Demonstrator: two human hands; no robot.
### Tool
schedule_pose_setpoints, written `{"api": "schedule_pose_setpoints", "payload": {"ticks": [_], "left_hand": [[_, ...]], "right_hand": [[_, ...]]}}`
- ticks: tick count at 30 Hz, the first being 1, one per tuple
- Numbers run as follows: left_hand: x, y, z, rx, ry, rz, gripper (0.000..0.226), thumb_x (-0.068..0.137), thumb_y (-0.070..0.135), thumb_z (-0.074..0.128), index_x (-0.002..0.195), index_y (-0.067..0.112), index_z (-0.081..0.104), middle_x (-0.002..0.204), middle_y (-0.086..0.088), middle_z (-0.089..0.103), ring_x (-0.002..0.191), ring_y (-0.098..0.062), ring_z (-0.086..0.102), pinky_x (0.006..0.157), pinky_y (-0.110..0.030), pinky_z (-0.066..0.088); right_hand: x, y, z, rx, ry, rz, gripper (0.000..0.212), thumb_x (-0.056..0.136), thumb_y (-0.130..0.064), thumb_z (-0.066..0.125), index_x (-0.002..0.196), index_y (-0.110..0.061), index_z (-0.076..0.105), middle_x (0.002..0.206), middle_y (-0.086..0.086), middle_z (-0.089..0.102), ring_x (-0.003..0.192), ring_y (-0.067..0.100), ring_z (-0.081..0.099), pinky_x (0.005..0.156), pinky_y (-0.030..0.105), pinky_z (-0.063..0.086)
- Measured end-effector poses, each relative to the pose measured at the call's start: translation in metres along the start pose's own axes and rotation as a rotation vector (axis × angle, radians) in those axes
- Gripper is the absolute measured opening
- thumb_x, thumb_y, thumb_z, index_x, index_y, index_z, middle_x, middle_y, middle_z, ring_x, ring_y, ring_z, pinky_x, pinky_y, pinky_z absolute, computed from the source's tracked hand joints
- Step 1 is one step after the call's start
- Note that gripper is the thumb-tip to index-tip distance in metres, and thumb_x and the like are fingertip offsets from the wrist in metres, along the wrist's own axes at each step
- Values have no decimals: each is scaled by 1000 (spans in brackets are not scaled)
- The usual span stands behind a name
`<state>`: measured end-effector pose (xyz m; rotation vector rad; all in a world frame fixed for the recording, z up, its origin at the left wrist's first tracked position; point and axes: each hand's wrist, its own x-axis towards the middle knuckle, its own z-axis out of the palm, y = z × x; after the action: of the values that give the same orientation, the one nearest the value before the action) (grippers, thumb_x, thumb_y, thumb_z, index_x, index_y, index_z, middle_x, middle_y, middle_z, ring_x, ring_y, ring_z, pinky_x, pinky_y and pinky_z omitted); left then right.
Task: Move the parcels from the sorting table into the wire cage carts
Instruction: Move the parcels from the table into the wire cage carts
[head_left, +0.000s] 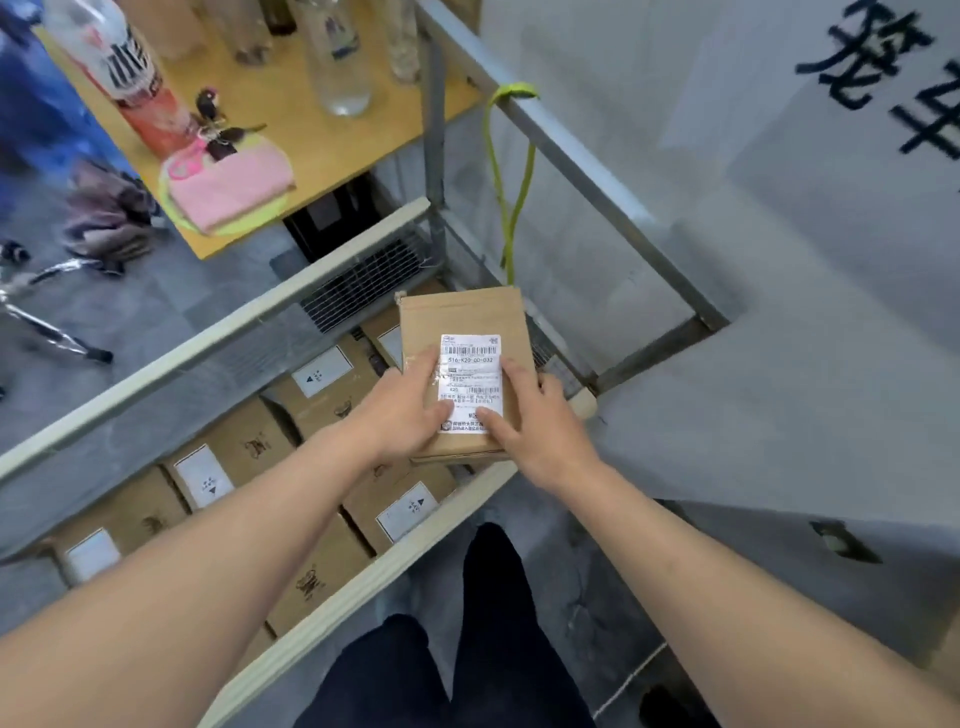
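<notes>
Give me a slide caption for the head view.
Both hands lower a labelled parcel into the wire cage cart.

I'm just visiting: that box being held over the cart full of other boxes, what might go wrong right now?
1. Both hands, left hand and right hand, lie mostly on top of the box; a loose hold might let it slip and drop onto the packed boxes below.
2. It sits near the cart's corner by the metal frame and green strap; it may snag or knock there.
3. The row below looks full, so it might end up perched unevenly.
</notes>
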<state>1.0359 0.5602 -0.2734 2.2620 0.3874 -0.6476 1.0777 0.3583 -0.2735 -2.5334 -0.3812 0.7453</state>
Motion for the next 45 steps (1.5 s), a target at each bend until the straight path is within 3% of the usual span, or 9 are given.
{"api": "schedule_pose_setpoints", "payload": {"ticks": [6, 11, 20, 25, 29, 34, 38, 42, 45], "left_hand": [[70, -27, 5, -123, 86, -120, 76, 102, 25, 59, 162, 29, 13, 138, -11, 58, 98, -18, 54, 80, -28, 39], [134, -79, 35, -244, 186, -245, 75, 102, 18, 59, 162, 31, 17, 143, -6, 55, 100, -14, 48, 70, -21, 37], [262, -175, 107, -412, 288, -255, 73, 101, 7, 57, 163, 24, 23, 163, 4, 37, 147, -16, 37, 101, -10, 25], [307, -198, 131, -467, 304, -236, 78, 100, 9, 58, 164, 31, 20, 160, 4, 42, 144, -18, 42, 108, -23, 38], [328, -199, 140, -417, 327, -224, 77, 100, 14, 58, 163, 37, 19, 149, -5, 49, 133, -21, 50, 98, -24, 38], [339, -192, 148, -417, 397, -167, 78, 98, 19, 66, 162, 35, 24, 141, -8, 52, 117, -14, 52, 99, -19, 34], [340, -193, 150, -425, 413, -119, 79, 97, 19, 69, 162, 34, 26, 151, -10, 39, 135, -23, 46, 115, -35, 41], [341, -188, 144, -110, 419, -61, 69, 98, 22, 68, 159, 25, 35, 170, -13, -12, 158, -35, 3, 127, -43, 20], [343, -180, 131, 284, 362, -3, 65, 103, 35, 57, 159, 15, 32, 171, -16, -3, 158, -37, -8, 126, -51, 11]], "right_hand": [[103, 9, 22, -36, -138, -54, 73, 98, -56, 59, 157, -40, 19, 142, 10, 40, 117, 30, 57, 95, 48, 53], [181, 26, 76, 24, -206, -64, 74, 98, -41, 67, 158, -41, 24, 147, 10, 39, 127, 29, 53, 109, 48, 46], [302, 83, 176, 82, -93, -90, 70, 95, -30, 73, 157, -37, 39, 152, 5, 39, 137, 23, 47, 117, 37, 36], [343, 107, 200, 83, -8, -125, 65, 97, -23, 71, 156, -30, 43, 160, 6, 32, 146, 23, 40, 122, 36, 29], [368, 128, 210, -2, 60, -208, 58, 100, -21, 66, 155, -23, 46, 162, 12, 29, 150, 30, 33, 122, 52, 35], [387, 145, 213, -210, 171, -356, 47, 107, -32, 50, 152, -22, 47, 163, 16, 29, 148, 34, 37, 110, 51, 49], [384, 141, 218, -339, 138, -422, 51, 104, -17, 54, 154, -18, 46, 157, 20, 40, 144, 41, 39, 110, 58, 45], [384, 125, 217, -354, 117, -378, 57, 104, -22, 54, 158, -17, 39, 157, 19, 41, 147, 40, 34, 109, 57, 46], [381, 119, 208, -416, 36, -353, 61, 103, -21, 56, 161, -20, 35, 160, 17, 37, 148, 39, 32, 113, 54, 42]]}}
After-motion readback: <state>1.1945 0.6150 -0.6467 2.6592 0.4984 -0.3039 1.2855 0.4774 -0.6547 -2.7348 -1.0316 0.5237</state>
